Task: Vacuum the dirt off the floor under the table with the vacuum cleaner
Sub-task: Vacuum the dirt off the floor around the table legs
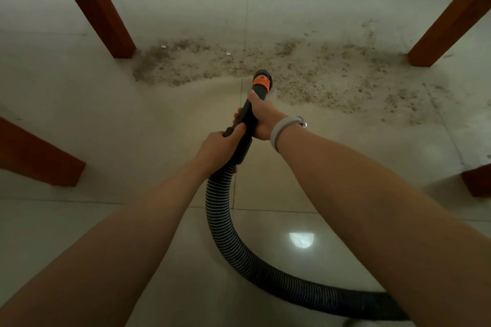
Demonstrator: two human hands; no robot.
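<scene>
Ribbed black hose (223, 223) nearest; both hands grip its orange-collared nozzle (259, 87).

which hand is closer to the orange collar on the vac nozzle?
Right. The right hand grips the black wand just below the orange collar. The left hand holds the wand further back, near where the ribbed hose joins.

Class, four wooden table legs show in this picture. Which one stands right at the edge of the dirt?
The far left leg: the dirt starts right at its foot. The far right leg has only thin scatter beside it, and the two near legs stand on clean tile.
</scene>
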